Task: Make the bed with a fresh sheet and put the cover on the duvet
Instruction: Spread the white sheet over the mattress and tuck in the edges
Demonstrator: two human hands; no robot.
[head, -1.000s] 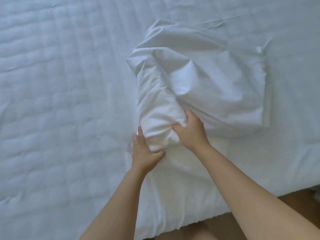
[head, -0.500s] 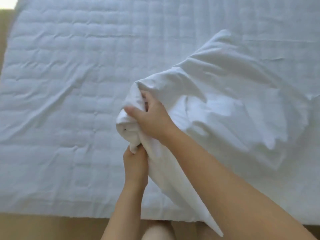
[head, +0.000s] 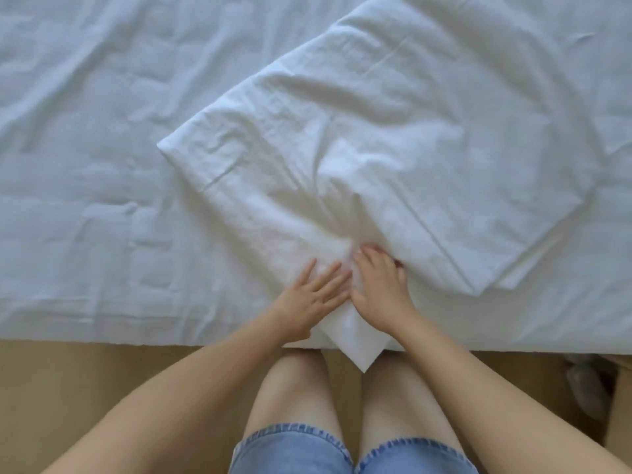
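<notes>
A white folded sheet (head: 393, 138) lies partly spread on the quilted white mattress pad (head: 85, 148) of the bed, one corner hanging over the near edge. My left hand (head: 307, 295) rests flat on that near corner, fingers spread. My right hand (head: 379, 289) lies beside it, fingers curled into the cloth where a fold bunches up; whether it pinches the fabric is unclear.
The bed's near edge (head: 136, 342) runs across the frame, with tan floor (head: 102, 388) below it. My bare knees and denim shorts (head: 290, 449) stand against the bed. A grey object (head: 584, 388) lies on the floor at the right.
The sheet bundle, held lifted in both hands before, has dropped onto the bed and spread out toward the far right. Both hands have come down to its near corner.
</notes>
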